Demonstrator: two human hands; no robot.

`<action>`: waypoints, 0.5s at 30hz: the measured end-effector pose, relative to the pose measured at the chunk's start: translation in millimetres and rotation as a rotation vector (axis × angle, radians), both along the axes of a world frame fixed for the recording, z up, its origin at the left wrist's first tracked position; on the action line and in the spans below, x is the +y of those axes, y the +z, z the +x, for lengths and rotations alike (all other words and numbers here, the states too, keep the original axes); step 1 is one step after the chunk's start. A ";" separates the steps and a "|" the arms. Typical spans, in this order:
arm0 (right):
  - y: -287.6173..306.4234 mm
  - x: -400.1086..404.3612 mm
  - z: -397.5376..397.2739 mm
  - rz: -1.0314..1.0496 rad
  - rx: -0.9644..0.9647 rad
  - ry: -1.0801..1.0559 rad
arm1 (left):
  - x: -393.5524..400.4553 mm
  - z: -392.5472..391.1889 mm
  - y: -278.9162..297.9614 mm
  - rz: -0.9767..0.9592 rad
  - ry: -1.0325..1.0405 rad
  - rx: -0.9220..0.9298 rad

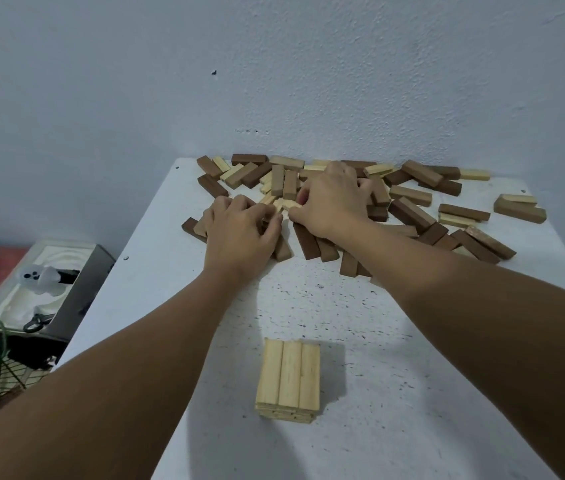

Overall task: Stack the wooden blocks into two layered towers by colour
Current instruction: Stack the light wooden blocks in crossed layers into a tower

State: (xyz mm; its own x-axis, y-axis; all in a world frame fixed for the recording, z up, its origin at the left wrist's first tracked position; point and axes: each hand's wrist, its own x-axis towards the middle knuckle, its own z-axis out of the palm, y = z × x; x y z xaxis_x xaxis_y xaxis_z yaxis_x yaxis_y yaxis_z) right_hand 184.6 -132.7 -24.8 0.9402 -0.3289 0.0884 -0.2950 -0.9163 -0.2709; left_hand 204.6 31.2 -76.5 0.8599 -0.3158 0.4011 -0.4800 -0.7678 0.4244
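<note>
- Head view: both hands are out over the loose heap of small rectangular wooden blocks, pale and dark brown mixed (409,206), at the far side of the white speckled table (395,341).
- Left hand (241,230): fingers curled down into the heap; what they close on is hidden under the knuckles, so the grip cannot be told.
- Right hand (333,199): fingers bent, thumb and forefinger tips meet at a short pale wooden block (288,203); looks like a pinch.
- That pale block lies between the two hands' fingertips, touching other pale pieces just beyond them.
- Dark brown blocks lie under both palms and fan out past the right hand's little-finger side.
- Started tower of pale wooden blocks (288,374): top layer of three side by side, at least one crossed layer under it, well back from the fingers, between the forearms.
- No dark tower in view, so the task reads as early.
- Handling, as judgement: blocks look light, rigid, smooth-sided, not fragile; they slide easily on each other.
- Best hold is likely thumb and finger across the two long sides near mid-length.
- Risk: a nudge when placing could shift the tower's loose layers.
</note>
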 end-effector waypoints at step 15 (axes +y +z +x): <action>10.4 -63.2 -37.6 0.137 -0.046 0.165 | 2.6 -5.8 6.4 -0.015 -0.058 0.000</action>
State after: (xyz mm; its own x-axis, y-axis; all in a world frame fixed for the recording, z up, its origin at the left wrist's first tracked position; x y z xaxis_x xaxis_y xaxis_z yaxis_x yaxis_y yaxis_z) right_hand 147.0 -195.9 -14.4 0.9784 -0.1822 0.0974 -0.1282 -0.9051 -0.4055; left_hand 198.8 33.8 -70.1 0.8406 -0.3588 0.4058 -0.5231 -0.7323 0.4360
